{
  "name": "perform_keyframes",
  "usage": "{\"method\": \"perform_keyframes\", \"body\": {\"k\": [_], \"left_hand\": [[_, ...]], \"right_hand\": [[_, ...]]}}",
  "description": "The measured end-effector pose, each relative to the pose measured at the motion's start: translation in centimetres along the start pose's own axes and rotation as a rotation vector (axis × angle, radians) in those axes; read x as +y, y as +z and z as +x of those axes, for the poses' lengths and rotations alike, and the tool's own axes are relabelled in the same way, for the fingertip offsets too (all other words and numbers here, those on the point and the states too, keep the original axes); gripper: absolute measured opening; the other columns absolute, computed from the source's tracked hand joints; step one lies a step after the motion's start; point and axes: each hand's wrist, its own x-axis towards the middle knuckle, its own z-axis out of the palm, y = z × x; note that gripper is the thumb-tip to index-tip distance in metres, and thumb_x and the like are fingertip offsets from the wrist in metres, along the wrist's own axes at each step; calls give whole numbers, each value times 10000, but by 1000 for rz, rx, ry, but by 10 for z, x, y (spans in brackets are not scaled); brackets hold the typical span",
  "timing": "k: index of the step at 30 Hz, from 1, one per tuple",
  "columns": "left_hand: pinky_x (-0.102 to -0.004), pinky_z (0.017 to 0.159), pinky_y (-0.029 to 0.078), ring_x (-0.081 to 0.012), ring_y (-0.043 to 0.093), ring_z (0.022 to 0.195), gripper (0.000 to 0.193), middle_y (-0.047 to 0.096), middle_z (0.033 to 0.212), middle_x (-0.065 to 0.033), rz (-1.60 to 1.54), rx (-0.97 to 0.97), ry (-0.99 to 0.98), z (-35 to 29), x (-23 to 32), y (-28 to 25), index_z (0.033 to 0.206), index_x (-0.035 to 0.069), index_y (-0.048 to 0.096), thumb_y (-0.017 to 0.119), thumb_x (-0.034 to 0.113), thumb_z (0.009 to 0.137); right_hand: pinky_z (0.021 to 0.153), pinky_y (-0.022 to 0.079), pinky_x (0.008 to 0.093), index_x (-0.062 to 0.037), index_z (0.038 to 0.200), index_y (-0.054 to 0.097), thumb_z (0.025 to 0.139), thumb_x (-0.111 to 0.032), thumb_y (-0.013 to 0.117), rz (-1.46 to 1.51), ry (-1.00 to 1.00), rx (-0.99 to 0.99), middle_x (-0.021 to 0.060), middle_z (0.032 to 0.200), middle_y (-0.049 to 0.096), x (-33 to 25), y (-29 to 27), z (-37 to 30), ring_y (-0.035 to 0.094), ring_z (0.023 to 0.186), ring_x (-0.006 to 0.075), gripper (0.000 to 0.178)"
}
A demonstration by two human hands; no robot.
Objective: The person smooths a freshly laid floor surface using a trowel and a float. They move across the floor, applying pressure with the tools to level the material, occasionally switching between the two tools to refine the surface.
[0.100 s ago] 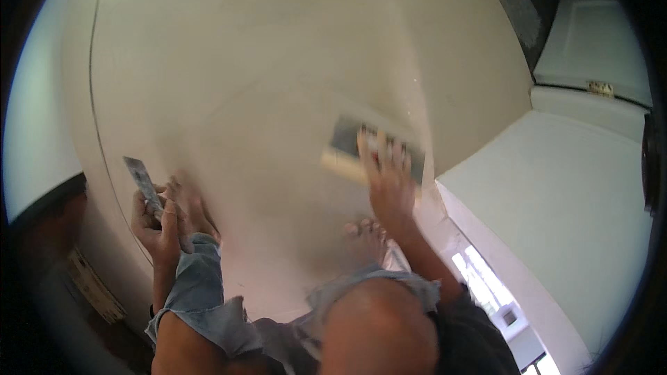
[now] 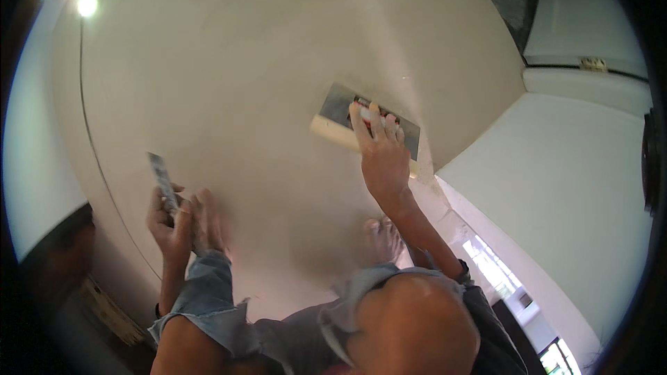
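My right hand (image 2: 382, 156) grips a wide flat putty blade (image 2: 337, 103) with a pale edge strip that looks like its handle. Its fingers lie spread over the dark printed plate, and the tool rests on or just over the smooth beige surface (image 2: 264, 48); exact contact is unclear. At the left, my left hand (image 2: 170, 226) is closed round a narrow, smeared metal scraper (image 2: 161, 177). That blade points up and away, next to my left foot (image 2: 208, 222).
My right foot (image 2: 382, 239) is below the right forearm. A white panel (image 2: 542, 194) borders the beige surface at the right. A thin dark cord (image 2: 87, 118) runs down the left side beneath a bright lamp (image 2: 87, 3). Bright window panes (image 2: 493, 264) show at lower right.
The wide blade and my right hand have shifted slightly up and left in the picture. The scraper sits a little further right. The whole view has tilted slightly too.
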Motion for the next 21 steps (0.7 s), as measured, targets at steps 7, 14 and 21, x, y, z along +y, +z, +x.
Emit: {"method": "perform_keyframes", "body": {"k": [7, 14, 21], "left_hand": [[-252, 530, 452, -73, 576, 626, 243, 598, 802, -21, -112, -416, -197, 80, -35, 37, 1215, -17, 573, 603, 67, 988], [-304, 515, 506, -110, 606, 558, 194, 593, 676, -40, 169, -805, -24, 131, -55, 58, 1133, -22, 558, 610, 120, 1011], [-319, 514, 534, -121, 618, 541, 154, 600, 673, -32, 2, -764, -20, 156, -82, 53, 1080, 1, 529, 592, 139, 1053]], "right_hand": [[964, 605, 481, -252, 1595, 494, 962, -14, 583, -90, -105, 136, 154, 1587, 517, 1, 26, -45, 603, 1338, 398, 682], [896, 632, 439, -344, 1629, 434, 911, -39, 625, -121, 277, 38, 99, 1592, 531, 35, -7, 73, 655, 1265, 324, 803], [1009, 594, 541, -334, 1554, 526, 976, -72, 541, -36, 208, 31, 180, 1552, 538, -62, 48, -69, 650, 1271, 416, 635]]}}
